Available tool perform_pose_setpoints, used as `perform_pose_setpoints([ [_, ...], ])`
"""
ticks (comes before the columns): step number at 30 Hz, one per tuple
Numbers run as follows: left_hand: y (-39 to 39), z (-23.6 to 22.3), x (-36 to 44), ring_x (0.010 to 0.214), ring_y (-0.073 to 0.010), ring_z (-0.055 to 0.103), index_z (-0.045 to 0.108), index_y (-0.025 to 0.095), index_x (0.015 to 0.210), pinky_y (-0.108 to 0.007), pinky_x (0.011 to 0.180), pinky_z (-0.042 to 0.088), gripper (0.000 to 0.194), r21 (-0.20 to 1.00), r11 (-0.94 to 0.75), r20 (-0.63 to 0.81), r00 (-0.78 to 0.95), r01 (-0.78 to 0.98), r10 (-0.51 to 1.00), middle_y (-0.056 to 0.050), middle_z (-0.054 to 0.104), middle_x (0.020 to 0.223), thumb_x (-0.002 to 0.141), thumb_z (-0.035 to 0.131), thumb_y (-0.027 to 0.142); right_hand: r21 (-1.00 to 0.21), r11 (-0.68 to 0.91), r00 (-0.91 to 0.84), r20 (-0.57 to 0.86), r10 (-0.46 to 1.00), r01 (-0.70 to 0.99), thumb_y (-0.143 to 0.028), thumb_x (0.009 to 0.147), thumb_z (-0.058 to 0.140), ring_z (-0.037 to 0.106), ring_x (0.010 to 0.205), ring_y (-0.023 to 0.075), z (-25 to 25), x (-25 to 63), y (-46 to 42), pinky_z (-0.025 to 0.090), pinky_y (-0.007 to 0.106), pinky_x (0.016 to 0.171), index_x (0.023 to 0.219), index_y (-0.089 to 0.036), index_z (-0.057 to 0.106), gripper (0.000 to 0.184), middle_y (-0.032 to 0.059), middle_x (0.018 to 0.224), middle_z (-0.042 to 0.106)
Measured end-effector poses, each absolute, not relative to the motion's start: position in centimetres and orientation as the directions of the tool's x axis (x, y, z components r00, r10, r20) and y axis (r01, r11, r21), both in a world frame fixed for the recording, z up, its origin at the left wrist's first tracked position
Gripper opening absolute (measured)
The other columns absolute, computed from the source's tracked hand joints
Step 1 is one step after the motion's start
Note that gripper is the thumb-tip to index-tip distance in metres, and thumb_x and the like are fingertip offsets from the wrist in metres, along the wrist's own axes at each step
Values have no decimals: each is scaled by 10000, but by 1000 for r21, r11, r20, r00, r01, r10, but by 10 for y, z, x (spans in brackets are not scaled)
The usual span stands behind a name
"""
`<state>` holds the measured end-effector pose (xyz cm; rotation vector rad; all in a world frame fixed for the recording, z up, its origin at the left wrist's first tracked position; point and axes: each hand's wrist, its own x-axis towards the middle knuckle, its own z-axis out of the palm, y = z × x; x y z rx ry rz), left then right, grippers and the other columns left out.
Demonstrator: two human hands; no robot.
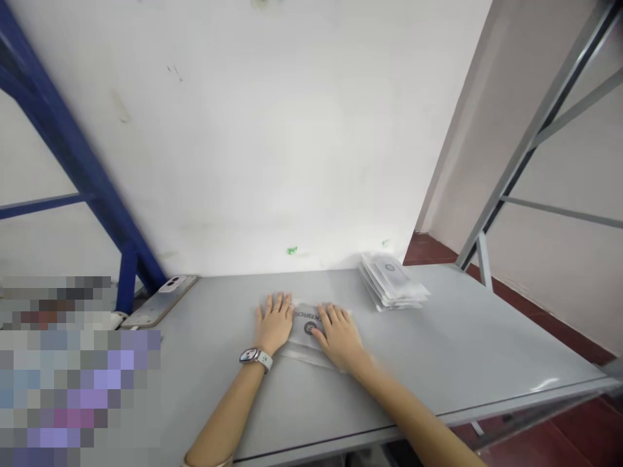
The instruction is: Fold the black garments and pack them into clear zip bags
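A flat clear plastic packet (pixel 305 324) with a round grey logo and dark lettering lies on the grey table (pixel 438 350). My left hand (pixel 274 322), with a white watch at the wrist, lies flat on the packet's left end, fingers stretched out. Flat on the packet's right part rests my right hand (pixel 338 335), fingers spread toward the logo. Both hands press down and grip nothing. Part of the packet is hidden under my palms.
A stack of similar packets (pixel 392 281) sits at the table's back right. A phone (pixel 158 301) lies at the back left edge. A white wall stands close behind, a blue frame (pixel 87 175) at left, a grey rack (pixel 525 149) at right.
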<state>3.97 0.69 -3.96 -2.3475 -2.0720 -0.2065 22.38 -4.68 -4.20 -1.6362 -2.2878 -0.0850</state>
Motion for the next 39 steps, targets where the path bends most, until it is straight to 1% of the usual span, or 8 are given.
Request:
perform_pose_setpoints([
  [5,11,-39,31,1443,-366,137,318,174,1475,-628,1119,167,569,164,-104,101,88,981,991,-86,265,1560,974,221,424,-101,515,-499,146,854,851,-528,926,459,336,1347,380,-30,253,-110,379,505,1034,1509,-236,220,695,70,1569,198],
  [11,15,-35,28,1439,-361,163,325,191,1472,-631,1103,215,557,214,-90,109,68,973,992,-91,283,1555,973,214,413,60,737,-728,229,646,673,-774,697,577,60,1433,396,-30,274,-160,220,526,1149,1483,-26,221,1142,201,1560,124],
  [19,19,-43,24,1428,-370,192,480,161,1367,-621,1097,229,532,224,-139,171,101,965,980,-119,339,1526,971,221,404,298,593,-637,574,515,748,-381,888,549,567,1156,399,-71,246,-182,528,512,852,1411,-150,413,588,235,1194,631],
  [25,22,-48,24,1409,-346,259,510,149,1344,-530,1104,281,503,204,-167,188,129,965,974,-137,398,1489,968,267,381,-91,676,-578,443,685,731,-368,941,401,563,1200,266,-47,276,-188,513,389,958,1413,-310,429,477,64,1323,582],
  [29,19,-45,27,1414,-337,251,500,171,1353,-534,1107,267,494,191,-210,170,178,959,969,-125,393,1494,974,262,379,-629,308,52,487,872,714,-405,953,361,695,817,259,-3,322,-157,576,351,694,1074,-224,688,393,70,912,728],
  [31,18,-43,28,1418,-346,236,485,169,1366,-527,1112,257,507,195,-206,147,179,959,973,-122,367,1510,977,249,392,-726,169,319,482,816,666,-542,882,476,604,516,228,19,350,-135,482,302,439,718,-175,671,446,31,541,609],
  [35,18,-45,29,1415,-350,243,481,162,1368,-527,1110,257,511,212,-185,122,162,959,979,-137,351,1516,973,267,406,-668,92,481,617,622,739,-542,883,459,593,572,221,52,403,-86,465,301,496,748,-148,657,462,43,593,607],
  [39,19,-48,29,1413,-334,254,495,166,1352,-520,1104,272,494,197,-198,156,168,960,973,-137,379,1501,967,291,398,-349,250,103,741,664,903,-227,888,330,550,1167,262,46,437,-35,466,398,927,1263,-192,571,447,102,1267,596],
])
